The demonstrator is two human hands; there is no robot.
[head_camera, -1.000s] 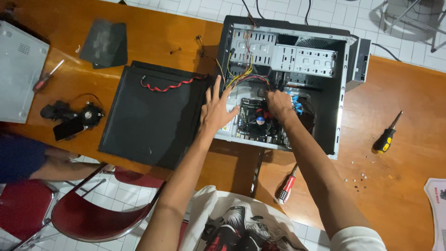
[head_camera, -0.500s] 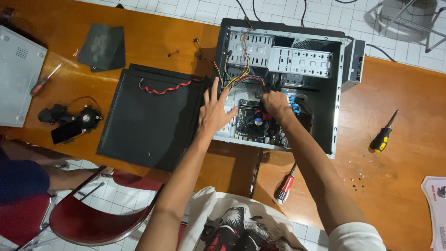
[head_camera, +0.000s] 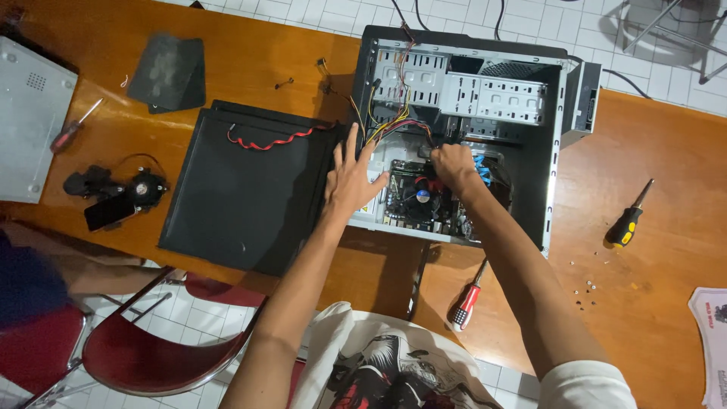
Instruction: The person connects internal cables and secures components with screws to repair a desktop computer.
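A wooden table (head_camera: pixel 666 303) carries an open computer case (head_camera: pixel 556 189) lying on its side, with its black side panel (head_camera: pixel 242 197) flat just beside it on the left. The left hand (head_camera: pixel 352 178) rests open, fingers spread, on the case's edge, gripping nothing. The right hand (head_camera: pixel 454 167) is curled closed inside the case above the motherboard (head_camera: pixel 413 201), beside the cable bundle (head_camera: pixel 394 125); what it pinches cannot be told. A red-handled screwdriver (head_camera: pixel 467 299) lies near the case's front edge.
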